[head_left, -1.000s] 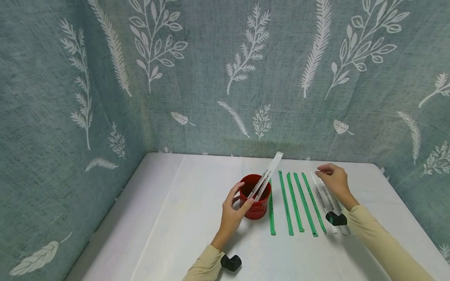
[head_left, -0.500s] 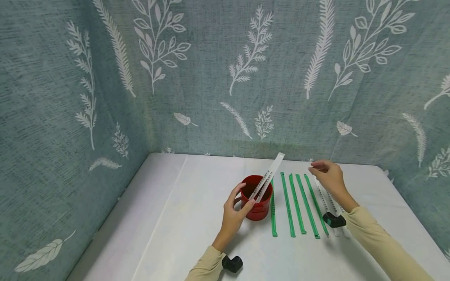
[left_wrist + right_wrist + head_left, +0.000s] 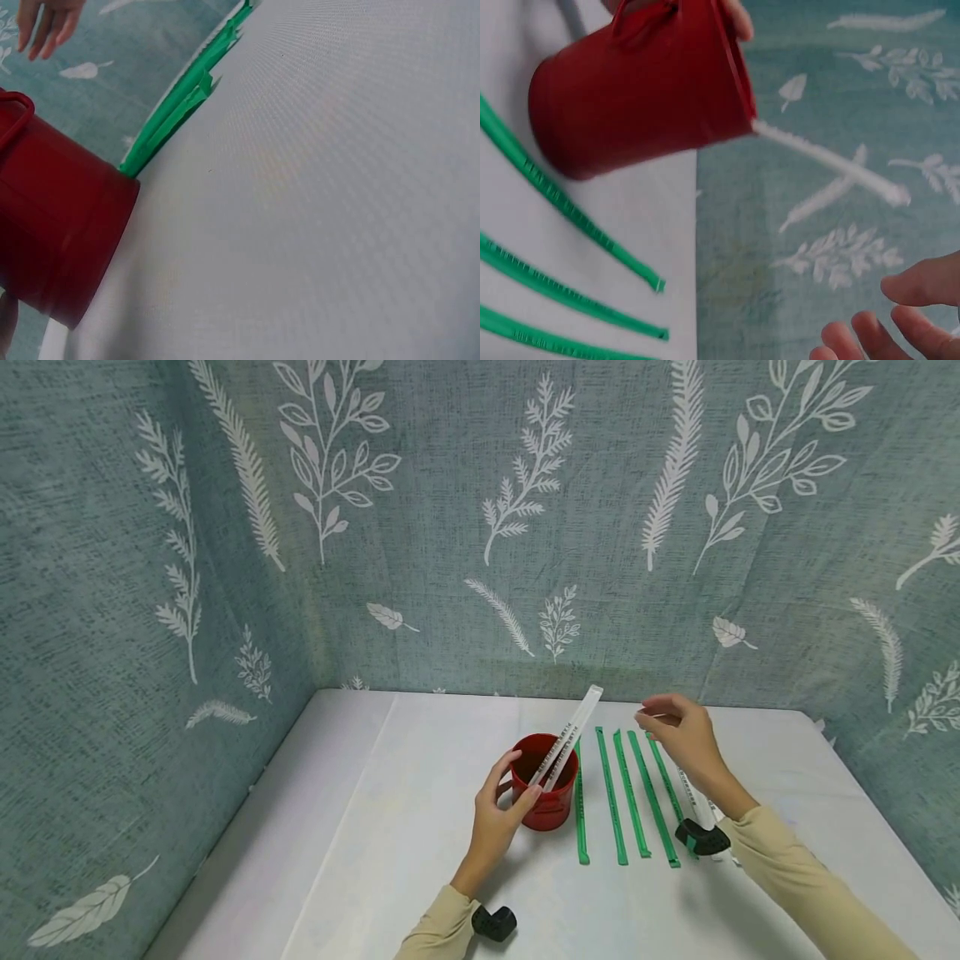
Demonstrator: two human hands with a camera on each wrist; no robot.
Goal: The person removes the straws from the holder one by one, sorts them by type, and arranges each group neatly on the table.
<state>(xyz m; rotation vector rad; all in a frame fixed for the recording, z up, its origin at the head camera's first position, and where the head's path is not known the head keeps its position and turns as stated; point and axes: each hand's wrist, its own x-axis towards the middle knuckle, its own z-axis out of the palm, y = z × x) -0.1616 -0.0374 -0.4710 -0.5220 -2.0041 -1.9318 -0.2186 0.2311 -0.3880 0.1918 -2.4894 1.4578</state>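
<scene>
My left hand [image 3: 493, 822] holds a small red bucket [image 3: 547, 814] upright on the table, thumb and fingers around its near left side. Two white wrapped straws [image 3: 573, 731] lean out of it toward the upper right. My right hand [image 3: 688, 745] hovers above the far ends of the straws on the table, fingers bent, with nothing seen between them. The right wrist view shows the thumb and fingers [image 3: 922, 285] apart. Several green wrapped straws [image 3: 609, 793] lie side by side right of the bucket. White wrapped straws [image 3: 688, 787] lie farther right, partly hidden by my right arm.
A white table [image 3: 390, 827] carries everything. Blue-green leaf-print cloth [image 3: 435, 527] hangs behind it and along both sides. A black wrist camera [image 3: 493, 924] sits on my left wrist, another black camera [image 3: 702, 837] on my right.
My right hand has moved left, from above the white straws to above the green ones. The left hand and the bucket have stayed in place.
</scene>
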